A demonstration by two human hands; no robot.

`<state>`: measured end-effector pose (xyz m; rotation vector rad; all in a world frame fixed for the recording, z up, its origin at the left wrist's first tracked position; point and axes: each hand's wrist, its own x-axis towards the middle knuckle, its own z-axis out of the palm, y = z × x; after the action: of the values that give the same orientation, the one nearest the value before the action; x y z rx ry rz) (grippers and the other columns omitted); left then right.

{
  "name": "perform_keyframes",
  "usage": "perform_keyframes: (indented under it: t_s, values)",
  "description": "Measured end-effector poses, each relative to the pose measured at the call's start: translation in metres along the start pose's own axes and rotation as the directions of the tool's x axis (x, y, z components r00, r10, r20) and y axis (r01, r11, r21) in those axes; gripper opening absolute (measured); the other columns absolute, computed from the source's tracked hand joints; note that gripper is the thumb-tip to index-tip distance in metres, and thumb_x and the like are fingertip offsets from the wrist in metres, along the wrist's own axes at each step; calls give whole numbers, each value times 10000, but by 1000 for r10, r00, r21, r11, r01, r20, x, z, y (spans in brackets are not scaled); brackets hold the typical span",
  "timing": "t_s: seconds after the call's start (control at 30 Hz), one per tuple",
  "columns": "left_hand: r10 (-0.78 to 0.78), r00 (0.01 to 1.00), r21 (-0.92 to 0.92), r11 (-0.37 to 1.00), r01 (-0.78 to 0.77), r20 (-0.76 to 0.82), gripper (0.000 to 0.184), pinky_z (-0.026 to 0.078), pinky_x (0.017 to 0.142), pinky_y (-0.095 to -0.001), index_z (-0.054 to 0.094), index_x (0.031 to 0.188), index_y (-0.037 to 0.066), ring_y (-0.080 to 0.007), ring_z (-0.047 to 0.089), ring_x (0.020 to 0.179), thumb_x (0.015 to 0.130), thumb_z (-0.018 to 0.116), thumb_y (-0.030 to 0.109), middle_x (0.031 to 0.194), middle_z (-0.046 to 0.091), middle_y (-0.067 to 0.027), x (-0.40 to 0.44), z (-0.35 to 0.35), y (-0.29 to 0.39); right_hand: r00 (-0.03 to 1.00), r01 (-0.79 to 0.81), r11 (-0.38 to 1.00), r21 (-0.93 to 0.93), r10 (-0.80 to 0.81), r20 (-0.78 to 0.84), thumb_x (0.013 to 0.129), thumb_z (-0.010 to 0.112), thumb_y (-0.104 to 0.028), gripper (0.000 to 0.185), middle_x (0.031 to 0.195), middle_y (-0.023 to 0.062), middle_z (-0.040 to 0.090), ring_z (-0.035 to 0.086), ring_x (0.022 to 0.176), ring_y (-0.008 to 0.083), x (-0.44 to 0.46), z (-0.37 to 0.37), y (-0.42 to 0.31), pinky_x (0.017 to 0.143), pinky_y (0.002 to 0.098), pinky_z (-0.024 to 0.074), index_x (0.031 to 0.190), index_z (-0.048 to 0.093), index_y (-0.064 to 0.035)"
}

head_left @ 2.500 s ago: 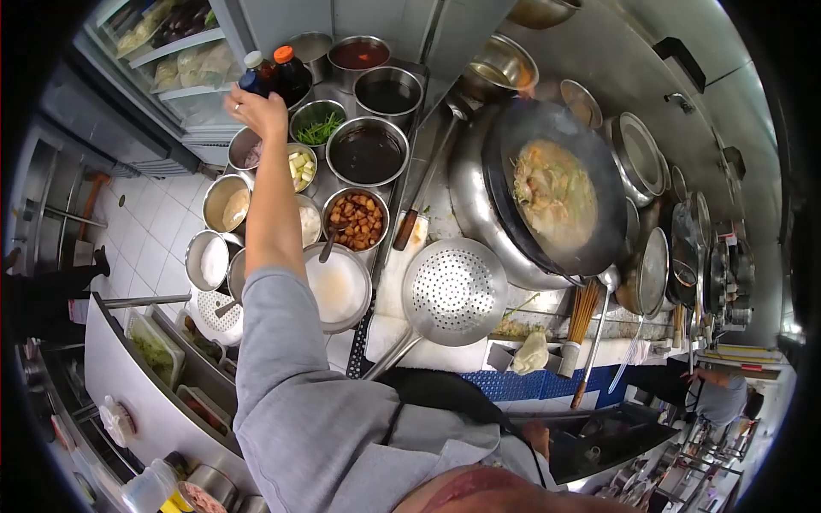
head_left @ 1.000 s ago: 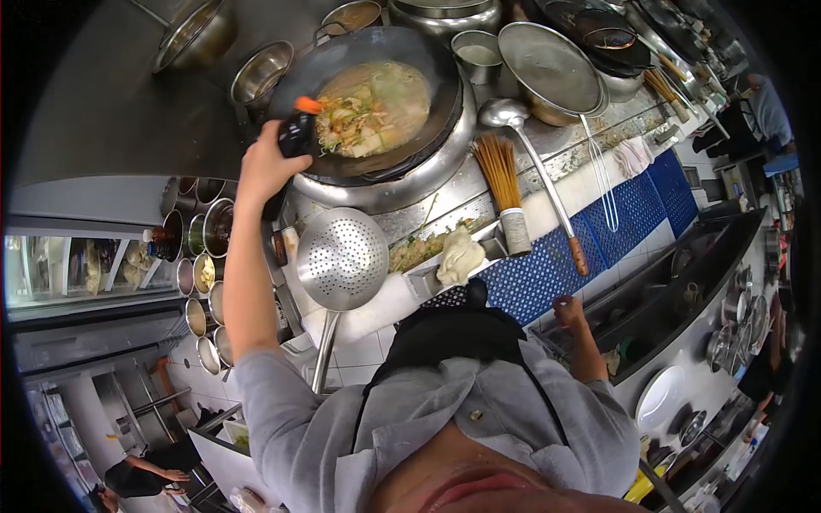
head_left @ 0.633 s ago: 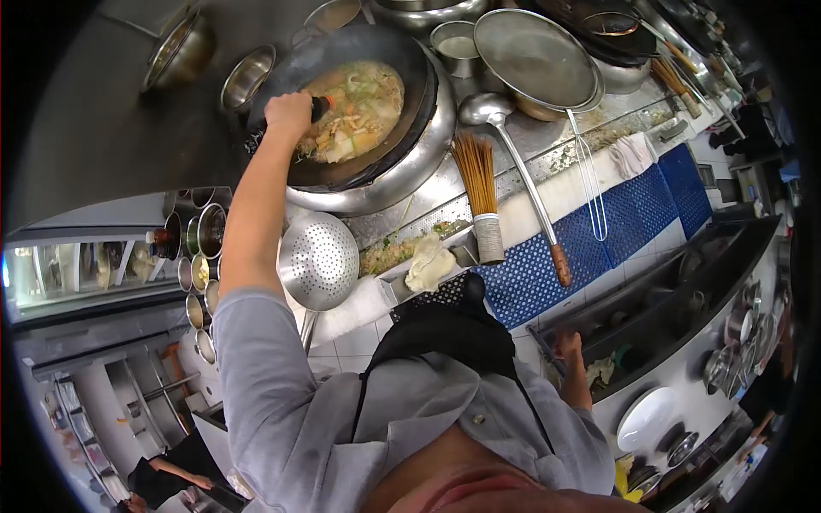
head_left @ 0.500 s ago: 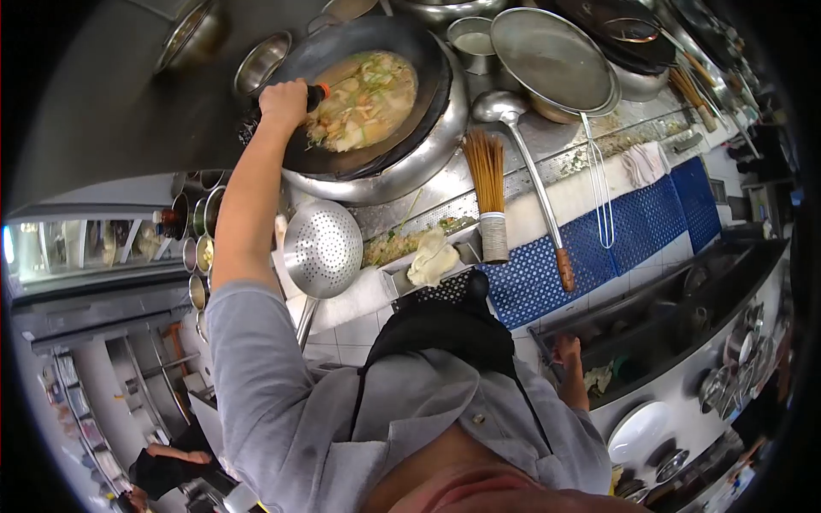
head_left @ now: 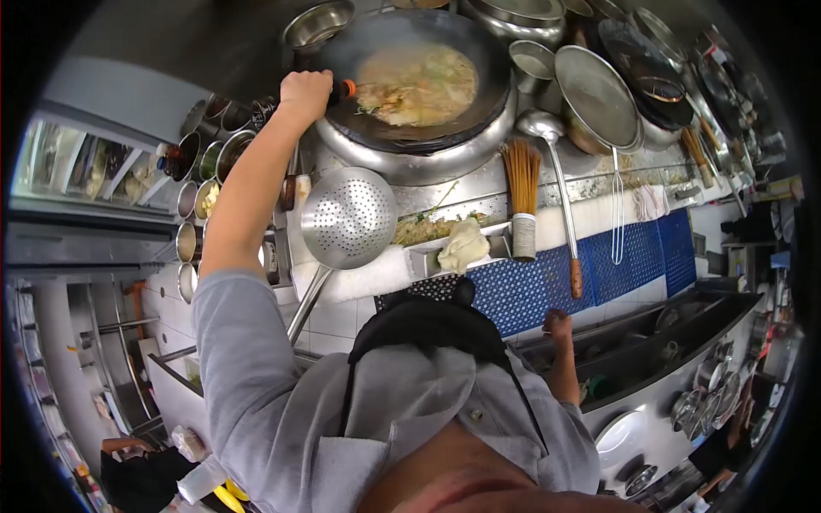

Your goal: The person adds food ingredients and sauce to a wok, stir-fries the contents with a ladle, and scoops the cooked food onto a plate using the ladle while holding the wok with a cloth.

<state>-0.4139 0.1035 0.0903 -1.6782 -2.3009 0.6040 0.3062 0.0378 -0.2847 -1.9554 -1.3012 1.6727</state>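
My left hand point(head_left: 306, 96) is wrapped round a dark bottle with an orange-red cap point(head_left: 348, 88), tilted so the cap points over the left rim of a large black wok point(head_left: 338, 53). In the wok, food in pale broth point(head_left: 419, 85) lies under light steam. Down by my right side hangs my right hand point(head_left: 558, 323), small and partly curled; whether it holds anything is too small to tell. A perforated skimmer point(head_left: 349, 218) rests on the counter below the wok. Right of it stand a bamboo brush point(head_left: 522, 197) and a long-handled ladle point(head_left: 556, 162).
Metal bowls of ingredients point(head_left: 208, 198) line the left, beside another dark bottle point(head_left: 180, 161). A large strainer point(head_left: 596, 98), a whisk point(head_left: 617, 214) and a folded cloth point(head_left: 652, 203) are at the right. A co-worker's dark clothing point(head_left: 141, 480) shows at lower left.
My left hand went from the bottles by the bowls to the wok, bringing a bottle, and tipped it over the rim. The view has turned, so the wok now appears further right than half a second ago.
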Motion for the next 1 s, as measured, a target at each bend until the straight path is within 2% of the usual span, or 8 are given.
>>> perform_keyframes:
  t_s: [0.13,0.2,0.37,0.53,0.6,0.7,0.83,1.0]
  values:
    - [-170,983,-294,945,142,-73,447,546,737,-437,552,1093,74,-326,688,873,695,700,215,907,696,-154,-35,8,-31,940,169,986,1,-162,302,839,609,-254,191,690,62,602,604,552,223,12,5,38,457,371,472,884,582,-71]
    - [-283,955,-477,854,206,-94,539,540,752,-460,526,1128,89,-353,681,876,658,721,267,904,690,-174,-59,21,-44,168,700,-152,-698,-915,367,749,624,-161,107,620,103,573,587,537,282,-13,32,33,484,416,458,771,574,-69]
    - [-651,753,-878,415,240,-102,734,504,833,-441,516,1245,106,-385,650,935,609,769,371,985,675,-214,-136,56,-97,698,638,-90,-765,-351,624,665,684,-157,256,858,123,612,611,819,348,-16,47,50,686,479,484,900,608,-88]
    - [-956,177,-959,257,121,-233,747,505,809,-429,511,1161,6,-382,660,902,650,794,470,954,679,-208,-148,109,-193,406,816,-155,-556,-531,744,746,686,-184,162,776,108,631,633,702,294,-70,48,-40,567,437,503,772,585,-60]
    - [-956,57,-958,286,-12,-286,721,491,826,-397,521,1153,-5,-324,644,894,655,821,422,969,663,-181,-135,139,-239,752,655,451,-606,-460,471,797,650,-188,147,712,75,608,600,589,250,-82,57,-63,462,409,463,755,570,-73]
    - [-909,21,-909,417,-18,-417,682,459,881,-359,528,1172,11,-254,600,951,661,838,340,1041,623,-144,-116,190,-296,741,488,-269,-830,-374,557,738,678,-282,190,670,78,602,600,558,280,-68,43,-47,492,408,490,704,585,-120]
    - [-957,98,-953,283,108,-274,615,430,952,-359,549,1150,3,-260,600,1023,625,844,129,1100,634,-123,-94,248,-315,993,76,870,-487,-20,119,773,613,-370,243,710,64,619,603,575,254,-113,38,-15,469,416,480,906,628,-167]
    - [-962,173,-885,264,383,-212,796,459,924,-439,529,1183,8,-381,601,1051,534,906,272,1091,640,-192,-79,325,-319,929,-370,926,-79,371,-7,838,459,-383,247,721,73,567,584,670,285,-149,44,-23,444,451,440,933,574,-186]
